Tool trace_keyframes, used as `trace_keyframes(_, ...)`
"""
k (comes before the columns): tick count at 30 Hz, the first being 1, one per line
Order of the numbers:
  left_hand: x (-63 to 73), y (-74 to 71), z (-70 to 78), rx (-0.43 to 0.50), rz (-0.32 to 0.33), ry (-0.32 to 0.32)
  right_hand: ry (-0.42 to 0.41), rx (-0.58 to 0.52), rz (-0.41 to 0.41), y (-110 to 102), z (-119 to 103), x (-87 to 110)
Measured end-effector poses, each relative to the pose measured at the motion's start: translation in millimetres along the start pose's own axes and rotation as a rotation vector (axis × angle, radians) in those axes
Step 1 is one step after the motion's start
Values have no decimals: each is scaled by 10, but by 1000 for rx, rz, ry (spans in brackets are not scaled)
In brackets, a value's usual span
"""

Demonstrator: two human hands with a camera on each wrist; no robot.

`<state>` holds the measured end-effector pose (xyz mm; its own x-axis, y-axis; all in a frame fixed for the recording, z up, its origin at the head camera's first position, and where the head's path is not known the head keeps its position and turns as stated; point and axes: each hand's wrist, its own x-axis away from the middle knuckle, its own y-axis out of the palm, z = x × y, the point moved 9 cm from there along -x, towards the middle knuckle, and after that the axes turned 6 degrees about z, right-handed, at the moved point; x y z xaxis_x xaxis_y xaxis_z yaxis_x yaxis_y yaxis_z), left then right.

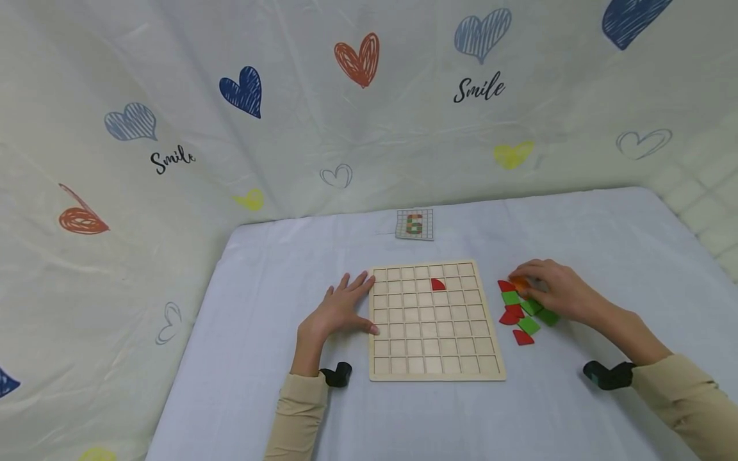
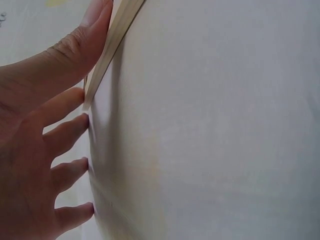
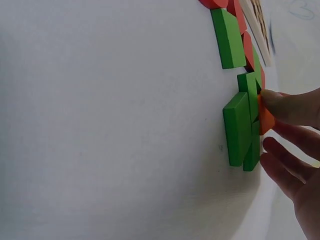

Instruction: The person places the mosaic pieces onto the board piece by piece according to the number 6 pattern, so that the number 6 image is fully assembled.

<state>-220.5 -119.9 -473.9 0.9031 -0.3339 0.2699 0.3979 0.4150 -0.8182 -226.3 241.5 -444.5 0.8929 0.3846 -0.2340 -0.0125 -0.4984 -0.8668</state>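
Note:
A pale wooden grid board (image 1: 437,363) lies flat on the white-covered table, with one red quarter-circle piece (image 1: 437,284) in a square of an upper row. My left hand (image 1: 339,309) rests at the board's left edge, its fingers spread. The thumb and index fingertip touch the board's rim, also visible in the left wrist view. Right of the board, my right hand (image 1: 556,289) pinches an orange block (image 3: 266,118) between thumb and index finger; its other fingers are loosely bent. Green blocks (image 3: 238,131) and red quarter-circle pieces (image 1: 523,337) lie in a loose cluster beneath and beside that hand.
A small printed card (image 1: 414,225) with a coloured grid pattern lies behind the board, near the table's far edge. A white cloth backdrop (image 1: 403,128) printed with hearts rises behind the table. Black wrist cameras (image 1: 608,376) sit at both cuffs.

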Motion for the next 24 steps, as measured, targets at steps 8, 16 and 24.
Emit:
trace_keyframes(8,-3,1,-7,0,0,-8,36,-3,52,2,83,-16)
trace_keyframes(16,3,0,-11,-2,2,-7,33,-21,119,-50,92,-15)
trace_keyframes(24,2,-1,-14,3,2,-13,95,-55,150,-85,100,-28)
